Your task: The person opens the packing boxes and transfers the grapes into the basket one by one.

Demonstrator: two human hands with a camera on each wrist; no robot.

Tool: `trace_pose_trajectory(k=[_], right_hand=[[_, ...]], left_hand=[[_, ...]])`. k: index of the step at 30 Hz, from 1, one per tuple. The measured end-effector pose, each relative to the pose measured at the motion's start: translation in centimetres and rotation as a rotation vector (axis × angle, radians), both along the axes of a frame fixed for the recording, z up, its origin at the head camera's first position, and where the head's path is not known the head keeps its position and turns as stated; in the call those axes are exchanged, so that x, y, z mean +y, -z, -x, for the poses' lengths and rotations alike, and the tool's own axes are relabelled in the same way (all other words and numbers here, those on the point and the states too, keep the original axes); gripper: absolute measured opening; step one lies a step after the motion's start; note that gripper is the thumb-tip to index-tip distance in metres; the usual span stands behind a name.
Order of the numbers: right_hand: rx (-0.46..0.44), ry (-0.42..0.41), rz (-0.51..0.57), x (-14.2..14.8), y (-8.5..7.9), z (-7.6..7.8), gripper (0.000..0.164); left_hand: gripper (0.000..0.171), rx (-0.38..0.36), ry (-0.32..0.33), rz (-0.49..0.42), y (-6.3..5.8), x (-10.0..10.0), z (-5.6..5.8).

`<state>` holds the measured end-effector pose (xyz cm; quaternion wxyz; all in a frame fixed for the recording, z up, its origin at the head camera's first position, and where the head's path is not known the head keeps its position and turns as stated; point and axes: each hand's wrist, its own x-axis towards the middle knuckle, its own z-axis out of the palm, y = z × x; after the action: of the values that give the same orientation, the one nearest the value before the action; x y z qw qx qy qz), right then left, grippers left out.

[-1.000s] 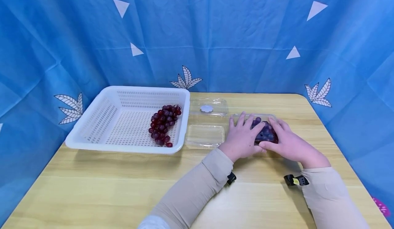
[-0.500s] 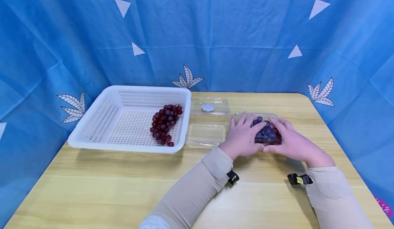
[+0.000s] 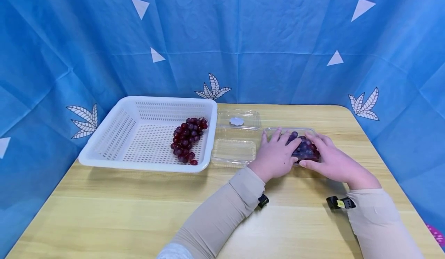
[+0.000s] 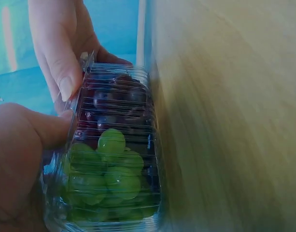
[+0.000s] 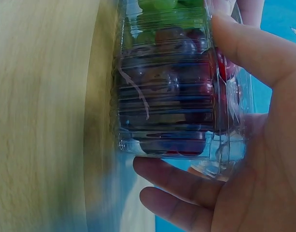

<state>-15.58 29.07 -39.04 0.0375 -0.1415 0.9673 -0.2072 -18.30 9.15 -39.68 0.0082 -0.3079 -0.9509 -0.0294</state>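
A clear plastic fruit box stands right of centre on the table, holding dark red grapes and, in the left wrist view, green grapes. My left hand rests on the box's left part with fingers spread. On its right part lies my right hand, thumb towards the near edge. In the right wrist view the right thumb touches the box's upper edge, while two fingers extend past its end. The left palm hides part of the green grapes in the head view.
A white plastic basket stands at the left with a bunch of red grapes inside. Between basket and hands lies another clear box, its lid folded back with a pale label. A blue curtain hangs behind the wooden table.
The two thumbs, touching at the near edge earlier, are now apart. The right hand has shifted slightly right, uncovering more grapes. The whole head view has drifted slightly.
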Motion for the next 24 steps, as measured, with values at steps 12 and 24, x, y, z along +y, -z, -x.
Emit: trace_pose_trajectory(k=[12,24], right_hand=[[0.029,0.004,-0.006,0.0,0.0,0.2,0.086],[-0.002,0.016,0.013,-0.1,-0.1,0.2,0.090]], left_hand=[[0.039,0.127,0.010,-0.094,-0.5,-0.2,0.5],[0.063,-0.066,0.099,-0.024,-2.1,-1.9,0.4]])
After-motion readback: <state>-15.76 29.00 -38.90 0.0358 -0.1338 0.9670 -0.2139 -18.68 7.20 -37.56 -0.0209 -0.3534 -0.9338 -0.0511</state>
